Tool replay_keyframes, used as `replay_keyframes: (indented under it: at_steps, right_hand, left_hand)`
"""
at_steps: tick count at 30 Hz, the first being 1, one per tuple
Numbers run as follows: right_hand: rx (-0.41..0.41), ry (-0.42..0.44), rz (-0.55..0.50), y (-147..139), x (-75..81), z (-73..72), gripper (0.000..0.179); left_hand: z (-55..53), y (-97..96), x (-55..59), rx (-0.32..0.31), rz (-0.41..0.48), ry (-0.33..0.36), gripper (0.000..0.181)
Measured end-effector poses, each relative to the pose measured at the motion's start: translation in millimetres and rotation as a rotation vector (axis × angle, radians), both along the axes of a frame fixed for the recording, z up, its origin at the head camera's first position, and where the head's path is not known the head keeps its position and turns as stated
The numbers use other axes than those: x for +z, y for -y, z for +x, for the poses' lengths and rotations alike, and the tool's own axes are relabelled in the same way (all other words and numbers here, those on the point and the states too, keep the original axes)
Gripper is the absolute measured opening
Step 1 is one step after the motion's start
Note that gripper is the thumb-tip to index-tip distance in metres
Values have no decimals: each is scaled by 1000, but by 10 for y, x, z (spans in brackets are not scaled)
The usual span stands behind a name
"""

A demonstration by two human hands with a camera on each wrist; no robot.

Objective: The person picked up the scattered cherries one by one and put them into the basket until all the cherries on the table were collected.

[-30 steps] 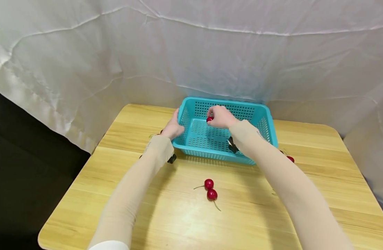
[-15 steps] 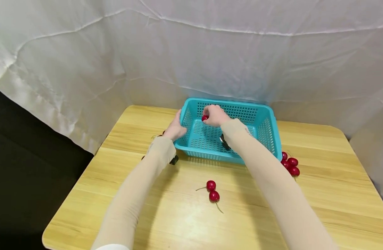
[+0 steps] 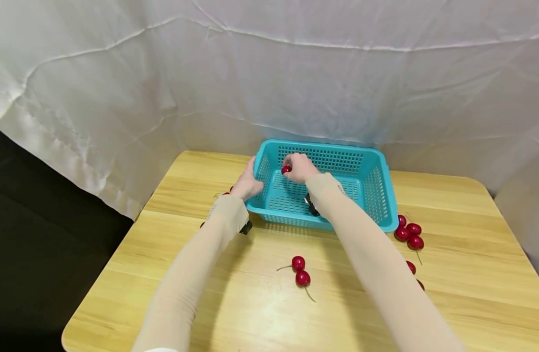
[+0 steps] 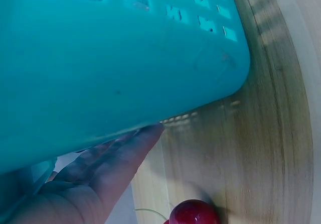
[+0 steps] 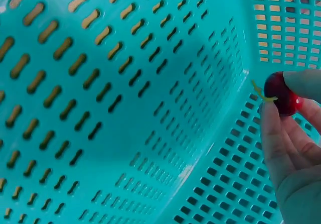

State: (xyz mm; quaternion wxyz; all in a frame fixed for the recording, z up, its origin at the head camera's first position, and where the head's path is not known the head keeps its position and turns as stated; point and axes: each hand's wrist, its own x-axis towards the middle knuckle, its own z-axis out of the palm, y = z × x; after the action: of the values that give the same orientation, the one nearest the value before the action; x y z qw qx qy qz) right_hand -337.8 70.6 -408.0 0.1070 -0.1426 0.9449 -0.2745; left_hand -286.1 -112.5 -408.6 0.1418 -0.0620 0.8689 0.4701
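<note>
A turquoise perforated plastic basket (image 3: 291, 219) stands at the back of the wooden table. My left hand (image 3: 247, 186) holds its left end, fingers along the outer wall and thumb at the rim. Inside the basket's left half, my right hand (image 3: 301, 168) pinches a dark red cherry (image 5: 283, 93) between thumb and fingers, above the slotted floor. The cherry's short greenish stem points away from the palm in the right wrist view. Another cherry (image 4: 194, 214) lies on the table beside my left hand.
Two touching cherries, one (image 3: 298, 264) behind the other (image 3: 302, 278), lie in front of the basket. A cluster of cherries (image 3: 415, 242) sits by its right corner, with more partly hidden by the right forearm. Pale curtains (image 3: 295, 88) hang behind the table (image 3: 234, 313).
My right hand has moved left inside the basket and slightly lower, still pinching the cherry. More cherries at the right now show past the forearm. My left hand keeps its hold.
</note>
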Motion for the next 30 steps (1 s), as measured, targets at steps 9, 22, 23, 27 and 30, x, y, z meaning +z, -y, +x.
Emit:
replay_keyframes:
  at_steps: [9,22,23,27,30]
  right_hand:
    - [23,-2,-14,-1,41,-14,39]
    - [36,-40,48,-180,229,29,40]
    - [39,-39,53,-194,244,38,40]
    - [48,-39,66,-270,311,78,40]
    - [58,-63,75,-338,391,116,38]
  left_hand:
    - [2,24,30,15,0,27,97]
    - [-36,95,19,11,-17,14,97]
    - [-44,98,8,12,-14,13,97]
    - [-59,97,-17,10,-11,17,98]
    - [-60,91,-8,4,-13,11,98]
